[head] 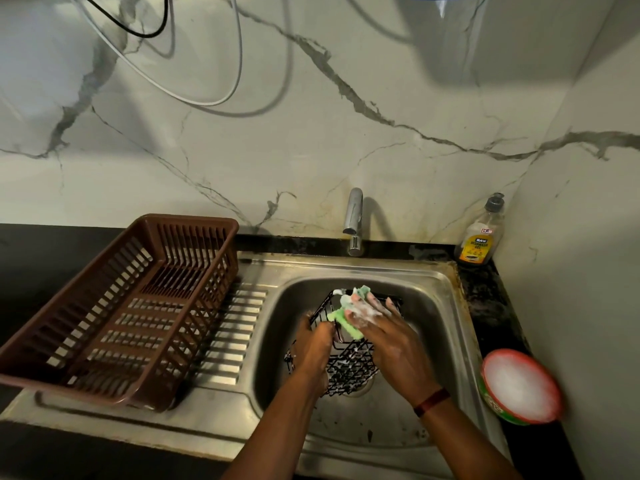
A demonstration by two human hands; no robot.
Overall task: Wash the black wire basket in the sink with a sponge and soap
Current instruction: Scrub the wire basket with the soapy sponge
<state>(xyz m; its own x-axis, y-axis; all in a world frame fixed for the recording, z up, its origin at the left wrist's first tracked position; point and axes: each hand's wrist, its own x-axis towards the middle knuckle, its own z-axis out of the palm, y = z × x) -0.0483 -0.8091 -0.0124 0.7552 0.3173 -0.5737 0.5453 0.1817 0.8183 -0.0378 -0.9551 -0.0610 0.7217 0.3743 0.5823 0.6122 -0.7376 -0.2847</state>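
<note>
The black wire basket (349, 370) stands tilted inside the steel sink (446, 306), flecked with white foam. My left hand (313, 348) grips its left wall near the rim. My right hand (388, 336), covered in suds, holds a soapy green sponge (346, 322) against the basket's upper rim. The far side of the basket is partly hidden behind my fingers.
A brown plastic dish rack (114, 306) sits on the ribbed drainboard to the left. The chrome tap (354, 220) stands behind the sink. A dishwash gel bottle (479, 237) is in the back right corner, and a round tub of white soap (521, 386) sits on the right counter.
</note>
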